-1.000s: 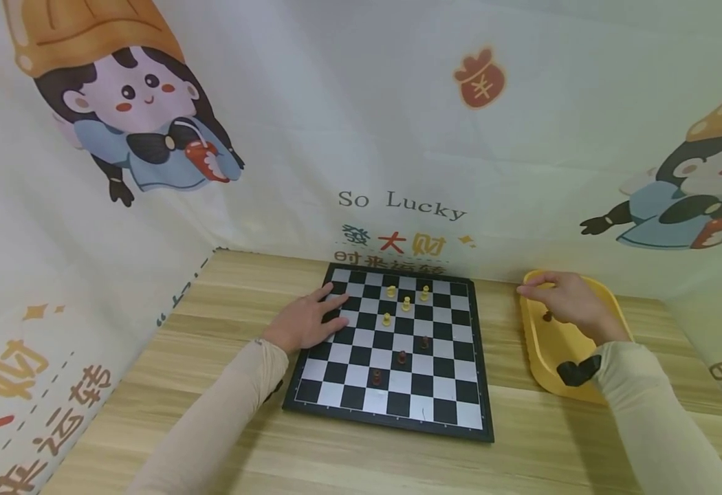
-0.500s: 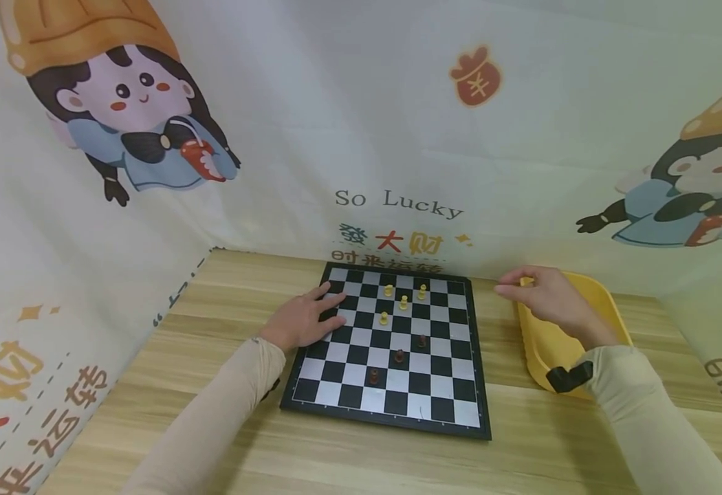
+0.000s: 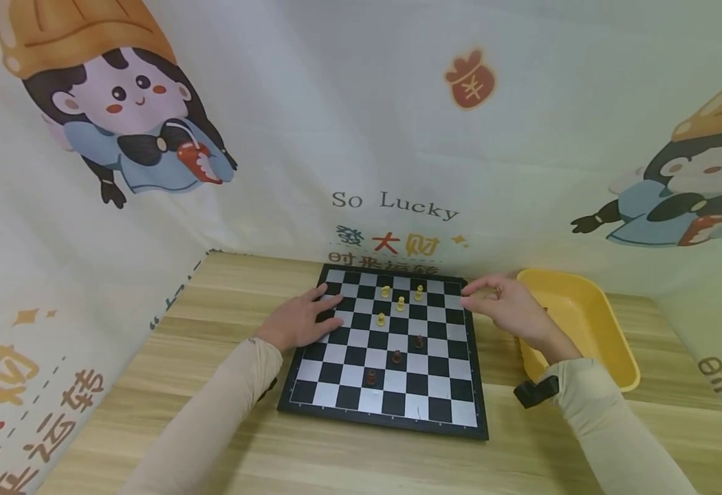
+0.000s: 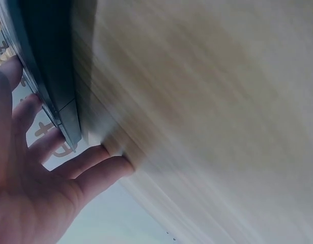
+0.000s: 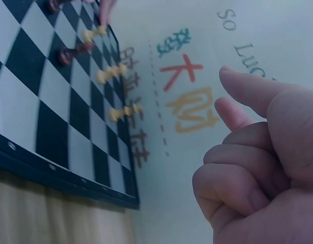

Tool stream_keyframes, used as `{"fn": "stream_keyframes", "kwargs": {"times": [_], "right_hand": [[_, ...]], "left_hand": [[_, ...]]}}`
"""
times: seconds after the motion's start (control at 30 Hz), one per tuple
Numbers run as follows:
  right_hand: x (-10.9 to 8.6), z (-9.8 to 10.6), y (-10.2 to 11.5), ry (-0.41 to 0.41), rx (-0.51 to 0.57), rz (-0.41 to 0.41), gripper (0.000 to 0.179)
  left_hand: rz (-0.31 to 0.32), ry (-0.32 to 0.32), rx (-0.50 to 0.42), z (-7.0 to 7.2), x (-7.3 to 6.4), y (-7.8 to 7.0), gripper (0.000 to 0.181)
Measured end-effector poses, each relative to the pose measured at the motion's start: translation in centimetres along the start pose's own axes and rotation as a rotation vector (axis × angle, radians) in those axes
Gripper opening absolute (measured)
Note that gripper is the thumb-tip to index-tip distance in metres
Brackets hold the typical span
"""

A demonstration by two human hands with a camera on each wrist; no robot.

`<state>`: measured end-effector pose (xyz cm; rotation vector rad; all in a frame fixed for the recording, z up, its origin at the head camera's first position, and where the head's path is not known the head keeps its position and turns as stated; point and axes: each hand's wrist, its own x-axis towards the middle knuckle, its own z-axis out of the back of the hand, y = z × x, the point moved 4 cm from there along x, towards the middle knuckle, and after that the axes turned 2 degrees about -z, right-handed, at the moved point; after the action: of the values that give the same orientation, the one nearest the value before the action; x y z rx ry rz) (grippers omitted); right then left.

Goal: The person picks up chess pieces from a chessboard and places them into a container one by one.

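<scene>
A black-and-white chessboard (image 3: 351,397) lies on the wooden table. Several cream chess pieces (image 3: 401,304) stand toward its far side, and three dark red ones (image 3: 396,357) are nearer. Fingers spread, my left hand (image 3: 296,320) rests at the board's left edge; the left wrist view shows the hand (image 4: 39,188) beside the dark board rim (image 4: 49,56). My right hand (image 3: 512,309) hovers at the far right corner, thumb and forefinger extended toward the board. In the right wrist view its other fingers (image 5: 232,173) are curled in; I cannot tell whether it holds a piece.
A yellow plastic tray (image 3: 608,337) stands right of the board, partly behind my right wrist. A patterned cloth (image 3: 287,137) with cartoon figures and lettering hangs close behind the table. Bare wood (image 3: 348,457) shows in front of the board.
My right hand has moved left from over the yellow tray to the board's right edge, uncovering more of the tray. The left hand keeps its place, and the standing pieces look unchanged.
</scene>
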<state>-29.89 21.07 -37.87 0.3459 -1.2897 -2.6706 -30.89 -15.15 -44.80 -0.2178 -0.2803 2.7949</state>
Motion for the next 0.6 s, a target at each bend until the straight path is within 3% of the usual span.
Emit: {"fn": "stream_keyframes", "kwargs": {"times": [0.6], "right_hand": [[0.3, -4.6, -0.7, 0.039, 0.039, 0.001, 0.039]], "left_hand": [[-0.003, 0.008, 0.003, 0.1, 0.5, 0.4, 0.065]]}}
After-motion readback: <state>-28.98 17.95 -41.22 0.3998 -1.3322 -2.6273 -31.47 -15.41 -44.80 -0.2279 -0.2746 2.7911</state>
